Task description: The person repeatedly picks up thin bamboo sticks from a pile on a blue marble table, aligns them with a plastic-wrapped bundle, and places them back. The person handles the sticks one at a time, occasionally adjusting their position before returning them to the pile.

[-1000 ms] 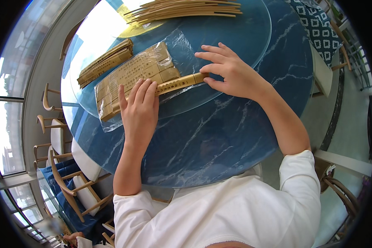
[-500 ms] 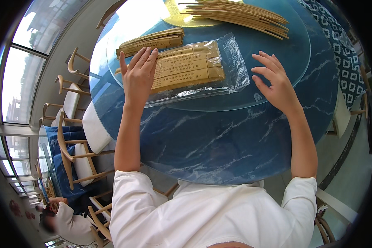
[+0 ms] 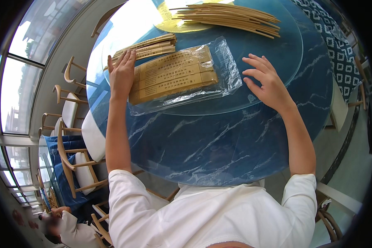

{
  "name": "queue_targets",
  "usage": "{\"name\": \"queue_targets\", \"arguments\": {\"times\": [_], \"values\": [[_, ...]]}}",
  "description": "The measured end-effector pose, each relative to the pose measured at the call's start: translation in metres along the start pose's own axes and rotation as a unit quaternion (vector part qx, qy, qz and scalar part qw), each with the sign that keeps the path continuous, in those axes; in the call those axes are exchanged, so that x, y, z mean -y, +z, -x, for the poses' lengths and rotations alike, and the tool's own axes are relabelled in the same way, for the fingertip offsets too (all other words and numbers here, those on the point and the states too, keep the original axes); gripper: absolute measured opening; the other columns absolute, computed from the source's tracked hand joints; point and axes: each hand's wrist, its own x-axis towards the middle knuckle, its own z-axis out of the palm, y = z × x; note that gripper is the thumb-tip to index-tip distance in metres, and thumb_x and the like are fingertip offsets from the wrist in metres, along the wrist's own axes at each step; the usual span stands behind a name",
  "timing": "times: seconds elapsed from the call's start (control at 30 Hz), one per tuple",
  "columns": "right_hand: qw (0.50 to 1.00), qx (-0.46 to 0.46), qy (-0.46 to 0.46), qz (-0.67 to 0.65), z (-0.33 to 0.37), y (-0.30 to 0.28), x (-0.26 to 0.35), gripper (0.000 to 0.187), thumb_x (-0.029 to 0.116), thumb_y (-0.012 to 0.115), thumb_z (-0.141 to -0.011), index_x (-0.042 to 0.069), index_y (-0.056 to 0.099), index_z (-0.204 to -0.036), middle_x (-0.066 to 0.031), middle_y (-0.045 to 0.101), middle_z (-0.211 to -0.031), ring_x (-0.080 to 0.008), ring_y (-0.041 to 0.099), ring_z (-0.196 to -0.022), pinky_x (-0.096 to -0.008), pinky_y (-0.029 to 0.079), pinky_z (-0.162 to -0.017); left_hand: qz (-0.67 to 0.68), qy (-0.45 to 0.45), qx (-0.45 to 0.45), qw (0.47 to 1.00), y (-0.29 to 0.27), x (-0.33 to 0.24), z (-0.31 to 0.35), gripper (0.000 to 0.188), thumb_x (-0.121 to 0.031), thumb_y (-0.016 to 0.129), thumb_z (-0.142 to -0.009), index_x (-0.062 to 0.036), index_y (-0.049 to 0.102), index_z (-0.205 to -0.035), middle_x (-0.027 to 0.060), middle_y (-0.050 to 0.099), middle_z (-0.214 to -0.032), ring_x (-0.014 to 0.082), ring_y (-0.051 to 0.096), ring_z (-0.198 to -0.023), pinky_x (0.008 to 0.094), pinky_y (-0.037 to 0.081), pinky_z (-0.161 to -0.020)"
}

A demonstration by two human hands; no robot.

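Note:
A flat row of tan, printed long paper sleeves (image 3: 173, 73) lies with a clear plastic bag (image 3: 228, 68) around it on the glass turntable. My left hand (image 3: 122, 76) rests at the left end of this row, fingers stretched out and thumb apart. Its fingertips reach the near end of a smaller pile of similar printed strips (image 3: 155, 46) just behind. To the right of the bag, my right hand (image 3: 265, 82) hovers with fingers spread and nothing in it. Whether my left palm presses on the sleeves I cannot tell.
A bundle of long thin wooden sticks (image 3: 231, 18) lies farther back, partly over a yellow see-through disc (image 3: 163, 20). The blue marbled round table (image 3: 206, 144) carries the glass turntable (image 3: 277, 45). Wooden chairs (image 3: 84, 165) stand at left; another person (image 3: 72, 227) sits lower left.
My left hand has slid left, from on top of the sleeves to their left end, uncovering more print. The right hand stays spread beside the bag.

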Motion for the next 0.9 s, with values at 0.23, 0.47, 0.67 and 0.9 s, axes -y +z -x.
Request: {"name": "queue_targets", "arguments": {"times": [0.23,0.47,0.67,0.9], "values": [[1.000,0.006,-0.006,0.000,0.000,0.002,0.001,0.011,0.011,0.075,-0.096,0.007,0.074,-0.106,-0.0086,0.066,-0.144,-0.0303,0.053,-0.145,-0.0528,0.034,-0.126,0.091,-0.039,0.107,0.989,-0.010,-0.005,0.002,0.040,-0.025,0.054,-0.110,-0.0096,0.066,-0.145,0.0077,0.066,-0.148,0.0222,0.055,-0.144,0.0557,0.017,-0.131],[0.995,-0.088,0.007,-0.054,-0.009,0.005,0.012,0.015,0.006,0.070,-0.098,0.006,0.074,-0.113,-0.0086,0.071,-0.135,-0.0305,0.058,-0.140,-0.0520,0.039,-0.123,0.201,-0.068,0.123,0.970,-0.035,-0.037,0.004,0.053,-0.035,0.052,-0.111,-0.0014,0.058,-0.151,0.0171,0.054,-0.159,0.0303,0.044,-0.152,0.0567,0.018,-0.131],[0.996,-0.045,-0.082,-0.010,-0.046,0.024,0.032,0.016,0.008,0.067,-0.099,0.003,0.075,-0.112,-0.0114,0.076,-0.114,-0.0306,0.068,-0.121,-0.0467,0.048,-0.114,0.316,0.047,0.199,0.926,-0.085,-0.131,0.000,0.063,-0.045,0.056,-0.109,-0.0011,0.052,-0.155,0.0187,0.051,-0.161,0.0335,0.039,-0.155,0.0501,0.020,-0.131],[0.992,0.089,0.053,-0.077,-0.072,0.041,0.017,0.023,0.014,0.067,-0.100,-0.001,0.074,-0.116,-0.0142,0.072,-0.112,-0.0315,0.065,-0.114,-0.0410,0.052,-0.100,0.283,0.013,0.105,0.953,-0.080,-0.172,0.015,0.061,-0.042,0.062,-0.106,-0.0020,0.055,-0.152,0.0183,0.053,-0.159,0.0341,0.043,-0.153,0.0508,0.026,-0.129]]}}
